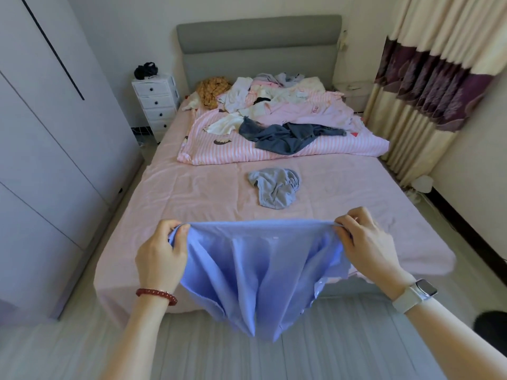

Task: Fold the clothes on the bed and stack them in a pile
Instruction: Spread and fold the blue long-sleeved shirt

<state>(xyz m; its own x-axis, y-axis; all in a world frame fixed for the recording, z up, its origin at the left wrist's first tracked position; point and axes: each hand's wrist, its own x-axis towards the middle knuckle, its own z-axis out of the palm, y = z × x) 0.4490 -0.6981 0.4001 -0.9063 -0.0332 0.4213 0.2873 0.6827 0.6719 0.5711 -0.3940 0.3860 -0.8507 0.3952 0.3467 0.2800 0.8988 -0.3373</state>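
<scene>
A light blue garment point(258, 270) hangs in the air over the foot of the bed point(170, 198). My left hand point(160, 256) pinches its top left corner and my right hand point(367, 242) pinches its top right corner, stretching the top edge flat between them. A crumpled grey garment point(274, 187) lies on the pink sheet in the middle of the bed. Further back, dark blue jeans point(288, 135) sprawl on a striped pink duvet point(225, 149). Behind them sits a heap of white and pink clothes point(277, 100) and a mustard patterned garment point(212, 89).
A grey wardrobe point(46, 138) lines the left wall, with a narrow floor gap beside the bed. A white drawer unit point(156, 105) stands at the back left, next to the grey headboard point(258, 45). Curtains point(428, 78) hang along the right side.
</scene>
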